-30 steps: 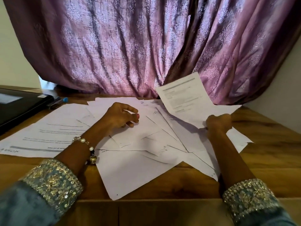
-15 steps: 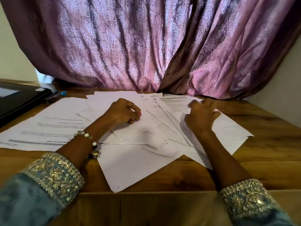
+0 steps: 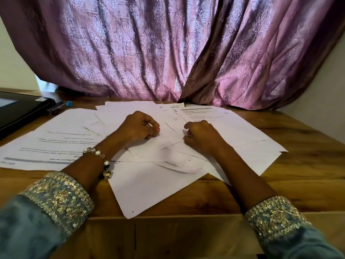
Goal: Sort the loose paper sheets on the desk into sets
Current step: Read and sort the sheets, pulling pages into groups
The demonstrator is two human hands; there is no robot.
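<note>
At the desk's [image 3: 308,165] far left corner the black laptop [image 3: 20,113] sits shut, pen [image 3: 59,107] beside it, and printed sheets [image 3: 61,139] fan out from there toward the near edge. My left hand [image 3: 139,127] rests mid-desk on the overlapping pile, fingers curled loosely under, gripping nothing as far as I can tell. And over to the right: the page I was holding up a second ago is down now, lying flat near the far edge as the printed top sheet [image 3: 203,114]. My right hand [image 3: 200,136] has dropped on the pile too, fingers curled together; whether they pinch an edge I cannot tell. So nothing's sorted yet, I'd say; everything's one loose spread.
</note>
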